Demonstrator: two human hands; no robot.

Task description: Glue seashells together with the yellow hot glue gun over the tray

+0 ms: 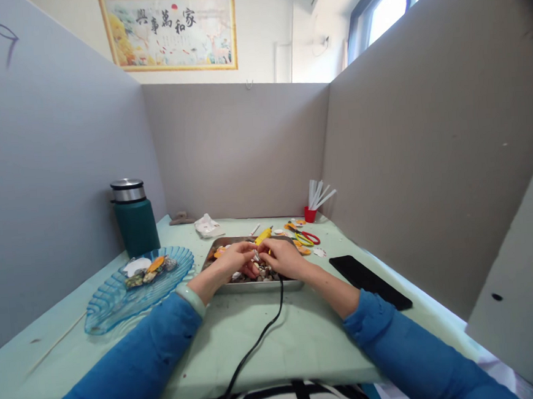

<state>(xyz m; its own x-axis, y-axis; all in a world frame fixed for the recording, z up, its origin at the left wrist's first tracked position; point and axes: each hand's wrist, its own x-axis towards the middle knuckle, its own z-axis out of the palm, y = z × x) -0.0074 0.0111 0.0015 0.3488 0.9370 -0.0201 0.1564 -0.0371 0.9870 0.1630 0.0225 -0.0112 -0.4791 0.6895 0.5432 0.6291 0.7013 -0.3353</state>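
Both of my hands meet over a metal tray (215,250) filled with several small shells and pebbles. My left hand (231,261) is closed in a pinch on a small pale shell (255,257). My right hand (284,256) is wrapped round a yellow glue gun (264,235) whose tip points up and left toward the shell. The gun's black cord (263,332) runs from under my right hand down to the table's near edge. Blue sleeves cover both forearms, and a pale green bangle (190,298) sits on my left wrist.
A blue glass dish (112,301) with a few decorated shells lies at the left, with a dark green flask (135,217) behind it. Right of the tray lie red-and-yellow scissors (307,237), a red cup of white sticks (311,211) and a black phone (369,280). Grey partitions enclose the desk.
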